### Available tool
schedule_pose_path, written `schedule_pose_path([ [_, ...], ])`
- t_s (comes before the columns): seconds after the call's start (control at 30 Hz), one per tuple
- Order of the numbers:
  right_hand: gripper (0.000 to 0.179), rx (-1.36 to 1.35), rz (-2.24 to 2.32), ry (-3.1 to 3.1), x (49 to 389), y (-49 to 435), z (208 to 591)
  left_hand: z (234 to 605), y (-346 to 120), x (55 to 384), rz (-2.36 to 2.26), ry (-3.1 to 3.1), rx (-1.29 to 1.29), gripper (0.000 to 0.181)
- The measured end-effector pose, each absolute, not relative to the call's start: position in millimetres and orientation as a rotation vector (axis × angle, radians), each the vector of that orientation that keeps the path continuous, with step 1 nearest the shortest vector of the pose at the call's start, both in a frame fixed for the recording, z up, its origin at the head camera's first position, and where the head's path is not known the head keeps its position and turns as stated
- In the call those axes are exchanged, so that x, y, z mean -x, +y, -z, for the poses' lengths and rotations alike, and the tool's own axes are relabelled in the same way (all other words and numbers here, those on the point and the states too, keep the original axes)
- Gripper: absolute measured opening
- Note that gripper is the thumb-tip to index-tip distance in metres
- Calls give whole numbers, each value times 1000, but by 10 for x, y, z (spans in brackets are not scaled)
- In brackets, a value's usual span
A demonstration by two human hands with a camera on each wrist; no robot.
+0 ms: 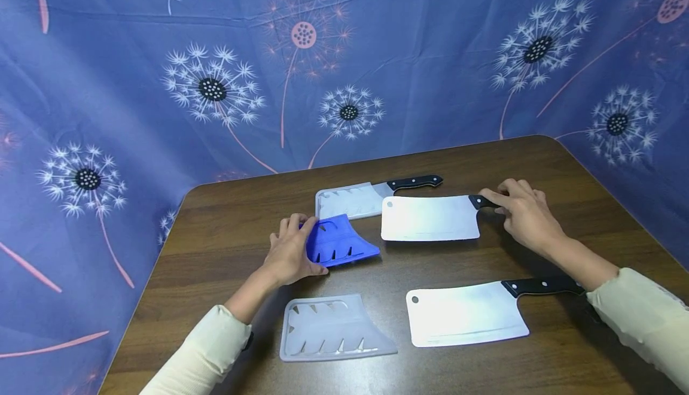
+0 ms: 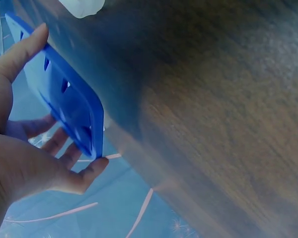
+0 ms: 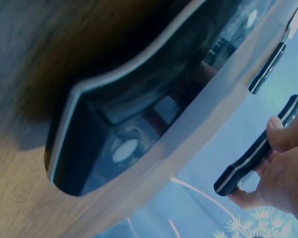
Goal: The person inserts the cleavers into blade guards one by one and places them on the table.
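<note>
My left hand (image 1: 290,251) grips a blue plastic blade cover (image 1: 344,242) by its closed end, thumb on one long edge and fingers on the other. In the left wrist view the slotted blue cover (image 2: 74,104) tilts over the wooden tabletop. On the right, my right hand (image 1: 524,215) holds a cleaver (image 1: 430,218) by its black handle, the bare blade pointing left toward the cover's open side. That handle (image 3: 251,156) shows between thumb and fingers in the right wrist view. Blade and blue cover are apart.
Behind them lies another cleaver (image 1: 414,182), its blade inside a whitish cover (image 1: 350,201). Closer to me are an empty translucent cover (image 1: 334,326) and a bare cleaver (image 1: 468,314), its handle beneath my right forearm. A blue dandelion-print cloth (image 1: 409,84) hangs behind the table (image 1: 215,227).
</note>
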State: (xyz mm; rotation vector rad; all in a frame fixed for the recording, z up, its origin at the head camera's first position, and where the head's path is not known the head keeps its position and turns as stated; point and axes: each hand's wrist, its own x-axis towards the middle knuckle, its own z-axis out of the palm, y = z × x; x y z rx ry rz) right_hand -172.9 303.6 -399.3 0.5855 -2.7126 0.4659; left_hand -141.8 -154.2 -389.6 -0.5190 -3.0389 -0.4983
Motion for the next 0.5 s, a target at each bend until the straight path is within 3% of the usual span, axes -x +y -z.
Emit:
schedule_pose_path([
  [0.5,71,-530,-519,-2516,1669,3034,3865,3809,-1555,1431,496,-2834,443,106],
])
